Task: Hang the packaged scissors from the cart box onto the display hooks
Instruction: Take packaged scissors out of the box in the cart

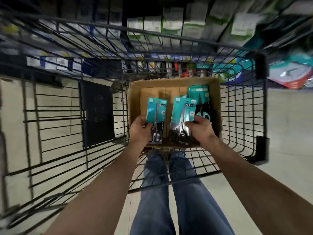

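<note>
Left hand (pixel 141 128): closed round the lower left edge of a teal scissors pack (pixel 156 116), held upright over the cardboard box (pixel 133 106).
Right hand (pixel 198 128): a second teal pack (pixel 182 116) is pinched at its right edge, above the box.
Box: seated in the wire cart (pixel 243 116); further teal packs (pixel 199 94) are left inside, far right corner.
Display hooks: not made out; shelving beyond is blurred.

blurred, unreadable shelf goods (pixel 171 26)
</note>
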